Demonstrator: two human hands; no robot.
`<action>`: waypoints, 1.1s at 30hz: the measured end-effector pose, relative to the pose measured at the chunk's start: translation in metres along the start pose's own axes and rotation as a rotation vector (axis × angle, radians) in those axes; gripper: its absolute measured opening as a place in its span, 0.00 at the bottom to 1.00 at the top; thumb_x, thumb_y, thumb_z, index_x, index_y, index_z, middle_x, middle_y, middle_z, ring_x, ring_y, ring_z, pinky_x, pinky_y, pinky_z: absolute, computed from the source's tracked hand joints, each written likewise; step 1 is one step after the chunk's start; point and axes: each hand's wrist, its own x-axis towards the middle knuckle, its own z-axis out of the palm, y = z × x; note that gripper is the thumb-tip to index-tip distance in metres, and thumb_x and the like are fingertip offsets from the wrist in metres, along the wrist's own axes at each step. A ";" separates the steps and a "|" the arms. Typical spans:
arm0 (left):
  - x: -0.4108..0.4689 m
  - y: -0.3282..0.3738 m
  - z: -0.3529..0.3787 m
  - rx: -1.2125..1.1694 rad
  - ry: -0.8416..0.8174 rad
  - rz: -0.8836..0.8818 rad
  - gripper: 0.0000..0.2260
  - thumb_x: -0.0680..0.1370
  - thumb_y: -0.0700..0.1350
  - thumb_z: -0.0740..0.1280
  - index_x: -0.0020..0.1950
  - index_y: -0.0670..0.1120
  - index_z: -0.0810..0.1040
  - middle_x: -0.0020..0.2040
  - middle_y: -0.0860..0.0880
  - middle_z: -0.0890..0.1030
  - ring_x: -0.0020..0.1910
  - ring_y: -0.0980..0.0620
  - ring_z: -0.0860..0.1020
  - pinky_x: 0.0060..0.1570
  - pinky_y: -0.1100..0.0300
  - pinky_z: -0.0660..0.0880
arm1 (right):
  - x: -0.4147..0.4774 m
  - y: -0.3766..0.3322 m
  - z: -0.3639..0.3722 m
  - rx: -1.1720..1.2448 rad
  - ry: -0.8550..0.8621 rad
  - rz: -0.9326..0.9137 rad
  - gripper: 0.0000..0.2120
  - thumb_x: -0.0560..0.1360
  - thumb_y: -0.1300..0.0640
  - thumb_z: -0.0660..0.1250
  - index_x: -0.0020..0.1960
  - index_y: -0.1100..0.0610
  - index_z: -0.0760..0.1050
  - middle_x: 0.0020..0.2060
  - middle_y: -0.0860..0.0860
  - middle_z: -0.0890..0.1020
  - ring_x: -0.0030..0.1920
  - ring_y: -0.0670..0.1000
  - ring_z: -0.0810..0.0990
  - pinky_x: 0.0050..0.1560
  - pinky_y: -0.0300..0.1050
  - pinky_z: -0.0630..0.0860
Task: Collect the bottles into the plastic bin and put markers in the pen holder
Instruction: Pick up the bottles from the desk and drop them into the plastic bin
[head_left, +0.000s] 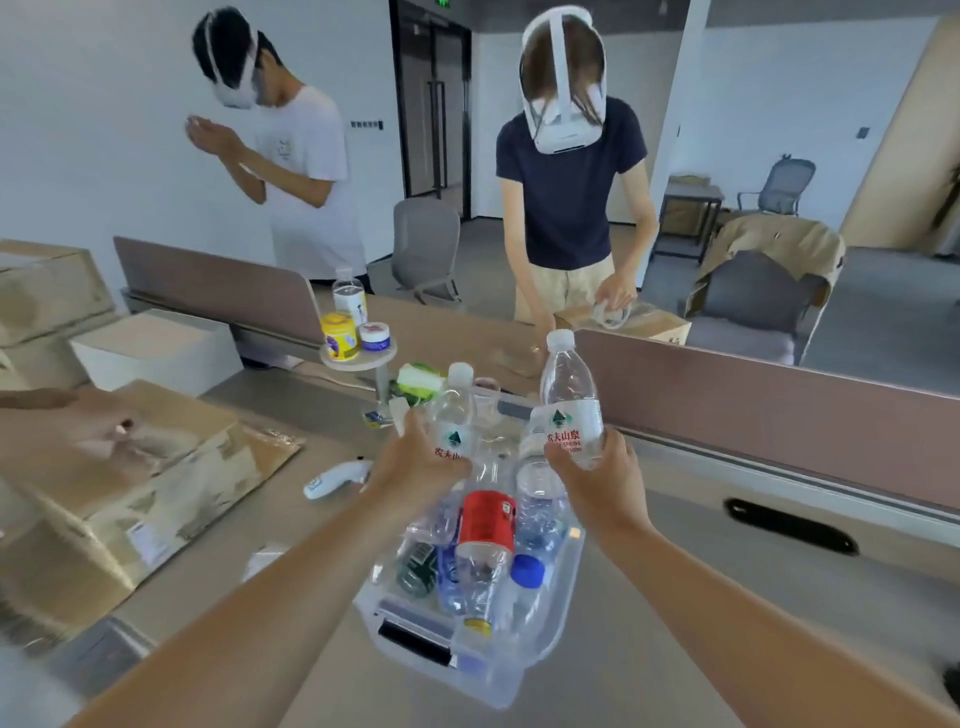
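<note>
A clear plastic bin (563, 592) sits on the desk in front of me, holding several empty bottles, among them one with a red label (487, 519) and one with a blue cap (527, 570). My left hand (415, 462) grips a clear water bottle (454, 410) upright over the bin's far end. My right hand (597, 478) holds a second, taller water bottle (569, 400) with a white cap, also upright above the bin. No markers or pen holder are visible.
Cardboard boxes (119, 483) fill the desk's left side. A white controller (332, 478) lies left of the bin. A small round stand (358, 358) carries jars, with a bottle (349, 296) behind it. Brown dividers (753, 395) bound the desk. Two people with headsets stand beyond.
</note>
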 end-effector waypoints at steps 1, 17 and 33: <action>0.000 -0.017 0.003 0.072 -0.079 0.001 0.38 0.66 0.50 0.73 0.72 0.54 0.59 0.60 0.50 0.75 0.44 0.55 0.75 0.38 0.60 0.74 | -0.001 -0.003 0.009 -0.002 0.006 -0.014 0.24 0.70 0.46 0.70 0.61 0.56 0.71 0.54 0.51 0.75 0.44 0.46 0.74 0.39 0.39 0.67; 0.023 -0.054 -0.001 0.047 -0.016 -0.029 0.31 0.76 0.60 0.62 0.74 0.46 0.62 0.70 0.42 0.67 0.67 0.44 0.69 0.61 0.52 0.68 | -0.024 0.005 0.072 -0.508 -0.125 0.242 0.32 0.74 0.41 0.61 0.70 0.60 0.61 0.62 0.58 0.69 0.64 0.58 0.69 0.62 0.53 0.71; 0.019 -0.009 -0.002 0.056 -0.031 0.213 0.21 0.79 0.53 0.63 0.69 0.47 0.69 0.63 0.48 0.73 0.39 0.63 0.70 0.33 0.68 0.62 | -0.024 0.014 0.048 -0.413 -0.003 0.313 0.29 0.77 0.40 0.53 0.68 0.60 0.65 0.62 0.59 0.68 0.65 0.60 0.67 0.64 0.56 0.68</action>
